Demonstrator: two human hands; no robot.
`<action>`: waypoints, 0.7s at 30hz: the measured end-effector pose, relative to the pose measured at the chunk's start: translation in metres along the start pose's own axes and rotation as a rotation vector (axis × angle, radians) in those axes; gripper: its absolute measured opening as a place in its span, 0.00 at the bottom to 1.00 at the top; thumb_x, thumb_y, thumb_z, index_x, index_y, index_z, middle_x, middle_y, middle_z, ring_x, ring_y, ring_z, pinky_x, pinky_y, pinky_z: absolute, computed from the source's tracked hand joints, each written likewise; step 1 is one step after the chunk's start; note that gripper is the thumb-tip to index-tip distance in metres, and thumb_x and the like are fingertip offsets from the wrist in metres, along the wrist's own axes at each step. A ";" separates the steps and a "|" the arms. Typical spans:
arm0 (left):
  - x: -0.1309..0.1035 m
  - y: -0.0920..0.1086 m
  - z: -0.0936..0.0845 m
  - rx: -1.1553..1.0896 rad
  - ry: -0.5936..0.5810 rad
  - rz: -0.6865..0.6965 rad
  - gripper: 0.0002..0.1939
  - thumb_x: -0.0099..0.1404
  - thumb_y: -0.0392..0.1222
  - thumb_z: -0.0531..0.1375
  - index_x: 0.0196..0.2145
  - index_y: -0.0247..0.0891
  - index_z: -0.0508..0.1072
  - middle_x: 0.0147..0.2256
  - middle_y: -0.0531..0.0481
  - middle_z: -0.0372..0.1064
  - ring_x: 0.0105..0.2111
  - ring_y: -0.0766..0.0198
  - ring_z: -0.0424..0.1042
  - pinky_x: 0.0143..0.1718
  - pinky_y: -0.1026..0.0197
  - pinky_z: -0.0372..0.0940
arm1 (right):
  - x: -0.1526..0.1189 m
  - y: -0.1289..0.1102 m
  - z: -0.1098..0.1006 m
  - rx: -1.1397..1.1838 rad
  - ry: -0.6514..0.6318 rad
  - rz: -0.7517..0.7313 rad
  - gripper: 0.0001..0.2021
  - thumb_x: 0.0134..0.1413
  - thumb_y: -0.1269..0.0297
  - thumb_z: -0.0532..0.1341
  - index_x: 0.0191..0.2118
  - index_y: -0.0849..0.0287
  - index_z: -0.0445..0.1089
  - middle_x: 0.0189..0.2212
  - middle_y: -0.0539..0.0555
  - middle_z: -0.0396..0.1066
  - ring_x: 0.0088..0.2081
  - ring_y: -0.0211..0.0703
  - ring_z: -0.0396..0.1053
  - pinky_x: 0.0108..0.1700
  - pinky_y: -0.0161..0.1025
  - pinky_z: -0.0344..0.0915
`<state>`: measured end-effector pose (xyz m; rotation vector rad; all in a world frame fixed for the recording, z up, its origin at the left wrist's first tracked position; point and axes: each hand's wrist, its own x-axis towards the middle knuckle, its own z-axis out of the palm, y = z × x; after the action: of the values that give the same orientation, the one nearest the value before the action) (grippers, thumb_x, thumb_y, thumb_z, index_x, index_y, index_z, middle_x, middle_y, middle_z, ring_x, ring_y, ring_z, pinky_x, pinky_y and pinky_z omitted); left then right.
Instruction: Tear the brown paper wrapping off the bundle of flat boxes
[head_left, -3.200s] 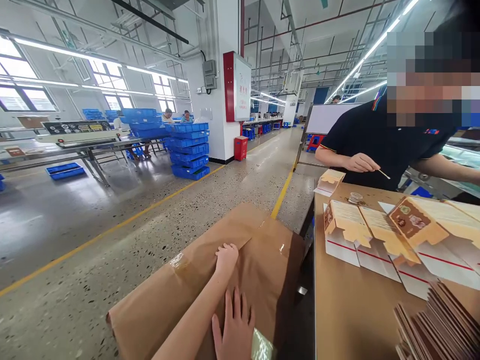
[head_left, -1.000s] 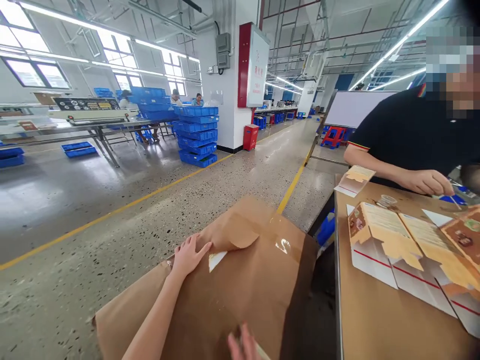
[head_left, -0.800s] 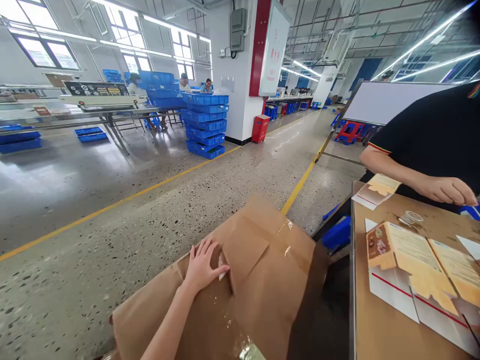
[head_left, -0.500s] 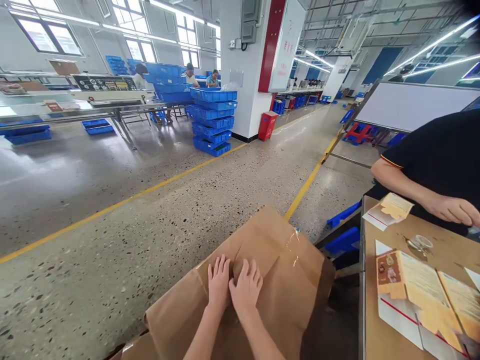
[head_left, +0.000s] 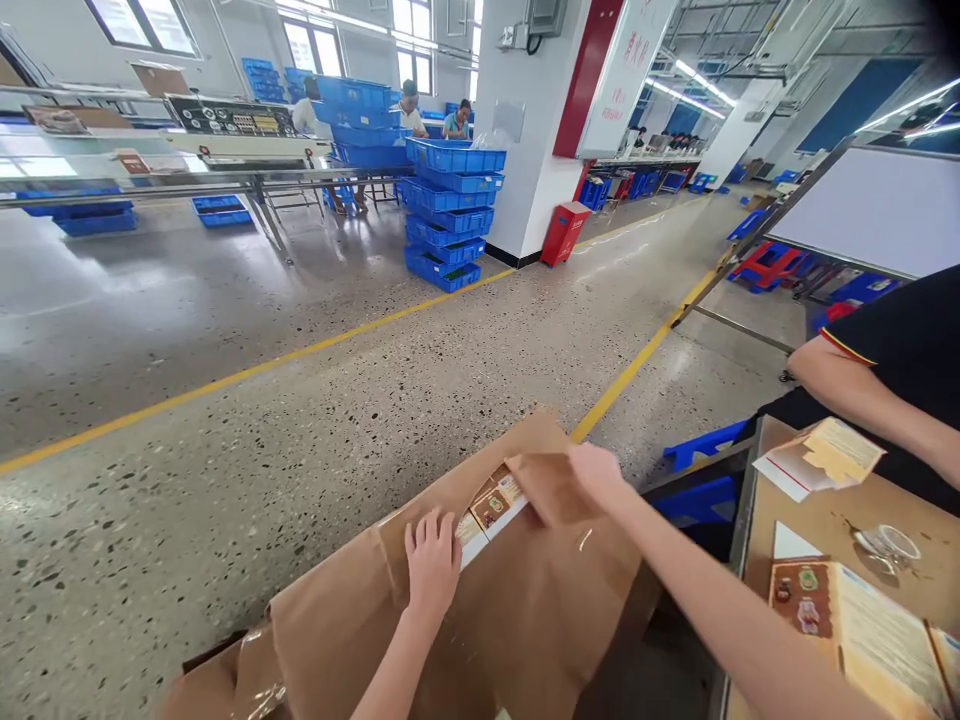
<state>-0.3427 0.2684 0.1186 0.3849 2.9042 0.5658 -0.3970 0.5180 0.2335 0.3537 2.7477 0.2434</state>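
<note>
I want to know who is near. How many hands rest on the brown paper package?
2: left hand flat near the tear, right hand pulling the torn flap back. The co-worker's hands are out of view.

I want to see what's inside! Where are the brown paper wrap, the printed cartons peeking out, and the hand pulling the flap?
brown paper wrap [head_left: 525, 620], head view, front face
printed cartons [head_left: 491, 505], head view, exposed tops
right hand [head_left: 596, 472], head view, back of hand

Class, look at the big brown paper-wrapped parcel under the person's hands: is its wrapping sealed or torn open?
Torn open. The right hand lifts a flap of the brown paper-wrapped parcel, the left hand presses beside the gap, and printed cartons show through.
</note>
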 end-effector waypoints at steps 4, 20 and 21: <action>0.000 0.051 0.012 -0.064 -0.093 0.012 0.20 0.60 0.44 0.50 0.48 0.33 0.63 0.46 0.40 0.63 0.47 0.50 0.61 0.47 0.50 0.57 | 0.024 0.085 -0.019 -0.095 -0.001 0.105 0.09 0.58 0.69 0.52 0.39 0.66 0.67 0.35 0.57 0.70 0.37 0.43 0.69 0.38 0.44 0.67; -0.012 0.090 0.022 -0.221 -0.316 0.099 0.18 0.65 0.45 0.39 0.28 0.41 0.64 0.32 0.47 0.71 0.35 0.56 0.69 0.33 0.56 0.58 | 0.021 0.105 0.007 -0.056 0.112 0.051 0.18 0.52 0.80 0.44 0.44 0.76 0.65 0.42 0.74 0.65 0.47 0.59 0.63 0.44 0.51 0.56; -0.011 0.091 0.021 -0.231 -0.310 0.098 0.17 0.65 0.45 0.40 0.28 0.41 0.64 0.32 0.46 0.70 0.35 0.55 0.69 0.33 0.55 0.58 | 0.018 0.086 0.005 -0.049 0.135 -0.106 0.20 0.51 0.80 0.44 0.48 0.73 0.62 0.47 0.71 0.62 0.51 0.55 0.59 0.48 0.50 0.53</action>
<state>-0.3081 0.3544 0.1355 0.5318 2.5035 0.7717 -0.3928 0.6051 0.2409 0.1835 2.8759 0.3168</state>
